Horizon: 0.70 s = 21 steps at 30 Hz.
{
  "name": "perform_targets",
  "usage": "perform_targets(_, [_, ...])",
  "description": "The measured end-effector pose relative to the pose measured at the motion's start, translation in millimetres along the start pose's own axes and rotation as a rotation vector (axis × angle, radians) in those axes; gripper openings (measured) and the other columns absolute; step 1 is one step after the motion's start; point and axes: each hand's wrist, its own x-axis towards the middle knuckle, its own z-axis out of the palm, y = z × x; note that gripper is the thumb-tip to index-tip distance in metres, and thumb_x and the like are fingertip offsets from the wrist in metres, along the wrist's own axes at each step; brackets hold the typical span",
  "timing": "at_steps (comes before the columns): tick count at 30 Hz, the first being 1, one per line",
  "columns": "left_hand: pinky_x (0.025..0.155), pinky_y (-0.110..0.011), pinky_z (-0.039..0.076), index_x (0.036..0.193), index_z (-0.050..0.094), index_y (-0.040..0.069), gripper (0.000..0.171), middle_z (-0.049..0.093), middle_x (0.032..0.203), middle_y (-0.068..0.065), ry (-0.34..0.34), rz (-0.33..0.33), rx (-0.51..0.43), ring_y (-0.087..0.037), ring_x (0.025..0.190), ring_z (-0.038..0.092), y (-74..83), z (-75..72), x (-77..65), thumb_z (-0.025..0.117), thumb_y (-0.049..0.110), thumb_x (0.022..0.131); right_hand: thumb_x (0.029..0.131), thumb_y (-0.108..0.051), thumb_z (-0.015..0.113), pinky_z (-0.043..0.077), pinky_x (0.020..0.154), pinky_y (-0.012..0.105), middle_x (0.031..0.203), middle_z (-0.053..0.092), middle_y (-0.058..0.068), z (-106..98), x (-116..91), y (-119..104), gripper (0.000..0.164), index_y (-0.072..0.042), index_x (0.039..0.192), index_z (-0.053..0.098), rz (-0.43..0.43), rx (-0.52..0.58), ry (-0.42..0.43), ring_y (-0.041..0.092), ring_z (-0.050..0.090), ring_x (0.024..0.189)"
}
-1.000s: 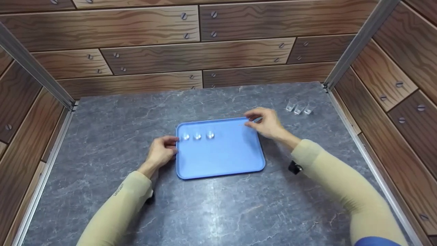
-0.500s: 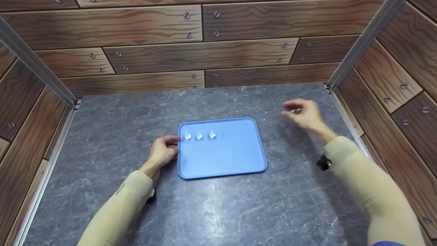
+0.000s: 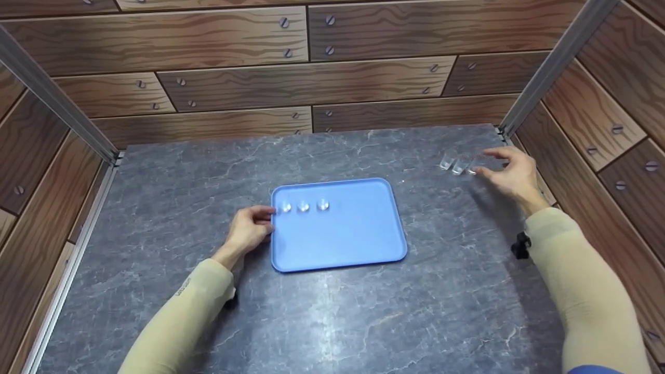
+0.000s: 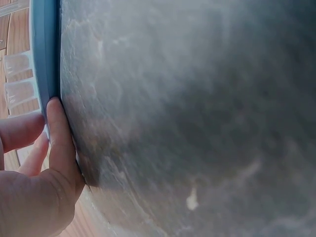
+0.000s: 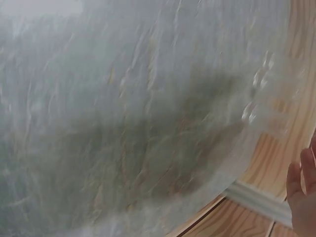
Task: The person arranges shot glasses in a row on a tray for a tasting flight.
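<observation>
On the table lies a blue tray (image 3: 340, 228) with three small clear cups (image 3: 304, 206) in a row near its far left corner. My left hand (image 3: 247, 228) holds the tray's left rim; in the left wrist view its fingertips meet on the blue edge. Farther back on the right stand three more clear cups (image 3: 457, 163), side by side. Beside the rightmost one is my right hand (image 3: 511, 171), thumb and fingers spread apart around its near side. The right wrist view shows that hand (image 5: 303, 185) with a gap to the blurred cups (image 5: 266, 94).
The grey marbled tabletop (image 3: 208, 176) spreads around the tray. Wood-patterned walls (image 3: 234, 88) enclose it at the back and sides, with metal rails (image 3: 540, 67) at the corners. The right wall rises close to my right hand.
My right hand has gone from the tray's far right corner out to the right, past the cups to their right side. The left hand stays at the tray rim.
</observation>
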Motion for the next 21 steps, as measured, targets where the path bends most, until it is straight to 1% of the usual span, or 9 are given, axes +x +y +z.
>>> perform_targets(1, [0.079,-0.029,0.07,0.136,0.077,0.0,0.047,0.076,0.123,-0.021,0.001,-0.001,0.003,-0.019,0.1,0.075,0.2,-0.1,0.0,0.067,-0.01,0.091,0.091,-0.013,0.091,0.052,0.106,0.027,0.141,0.073,0.027,-1.0,0.6,2.8,0.047,-0.001,0.135,0.078,0.019,-0.012,-0.009,0.021,0.067,0.123])
perform_targets(3, [0.079,-0.029,0.07,0.136,0.077,0.001,0.048,0.075,0.123,-0.021,0.001,-0.005,0.001,-0.019,0.1,0.074,0.7,-0.3,-0.1,0.067,-0.01,0.091,0.093,-0.015,0.09,0.049,0.119,0.051,0.152,0.065,0.029,-2.7,1.6,7.1,0.056,0.0,0.143,0.072,0.067,-0.031,-0.044,0.044,0.059,0.139])
perform_targets(5, [0.078,-0.028,0.07,0.137,0.077,0.001,0.048,0.075,0.123,-0.02,0.003,-0.007,0.007,-0.018,0.099,0.074,1.4,-0.2,-0.2,0.067,-0.009,0.091,0.094,-0.017,0.089,0.039,0.128,0.068,0.16,0.056,0.033,-3.3,3.3,12.0,0.065,0.002,0.151,0.065,0.11,-0.04,-0.088,0.055,0.048,0.15])
perform_targets(6, [0.078,-0.028,0.07,0.137,0.077,0.001,0.049,0.075,0.123,-0.02,0.002,-0.008,0.006,-0.018,0.099,0.074,1.9,-0.3,-0.5,0.067,-0.009,0.091,0.094,-0.018,0.088,0.035,0.131,0.072,0.162,0.053,0.034,-3.1,3.9,14.0,0.069,0.003,0.154,0.061,0.129,-0.047,-0.109,0.058,0.044,0.153])
perform_targets(8, [0.079,-0.029,0.071,0.138,0.077,0.001,0.049,0.075,0.123,-0.021,-0.002,-0.009,0.006,-0.018,0.1,0.073,1.9,0.1,-0.6,0.067,-0.009,0.091,0.095,-0.02,0.088,0.031,0.133,0.073,0.166,0.048,0.036,-2.5,5.2,17.7,0.076,0.003,0.16,0.055,0.163,-0.056,-0.151,0.059,0.04,0.156])
perform_targets(11, [0.079,-0.03,0.071,0.138,0.077,0.002,0.048,0.075,0.124,-0.02,-0.004,-0.019,0.016,-0.018,0.101,0.074,2.5,0.6,-0.6,0.066,-0.009,0.092,0.098,-0.023,0.086,0.035,0.131,0.073,0.168,0.045,0.036,-0.8,5.4,20.8,0.081,0.001,0.166,0.048,0.204,-0.054,-0.201,0.059,0.041,0.156])
perform_targets(16, [0.079,-0.03,0.07,0.138,0.077,0.003,0.048,0.076,0.125,-0.02,-0.006,-0.028,0.025,-0.019,0.102,0.074,3.0,0.1,-0.2,0.066,-0.008,0.093,0.101,-0.025,0.082,0.043,0.127,0.069,0.169,0.05,0.031,2.8,3.8,19.8,0.078,-0.002,0.167,0.048,0.266,-0.036,-0.241,0.053,0.048,0.154])
perform_targets(19, [0.078,-0.029,0.07,0.139,0.077,0.004,0.048,0.076,0.125,-0.019,-0.003,-0.037,0.032,-0.019,0.102,0.073,2.8,-0.2,0.3,0.067,-0.009,0.093,0.103,-0.024,0.081,0.048,0.123,0.063,0.167,0.055,0.028,5.2,4.3,18.2,0.073,-0.002,0.165,0.051,0.28,-0.027,-0.243,0.049,0.055,0.151])
perform_targets(21, [0.078,-0.028,0.069,0.139,0.078,0.005,0.049,0.076,0.125,-0.019,0.002,-0.046,0.039,-0.019,0.102,0.073,2.4,-0.4,0.7,0.066,-0.009,0.093,0.103,-0.023,0.08,0.054,0.117,0.051,0.163,0.059,0.028,7.0,4.6,16.9,0.069,-0.001,0.163,0.053,0.279,-0.018,-0.242,0.048,0.06,0.147])
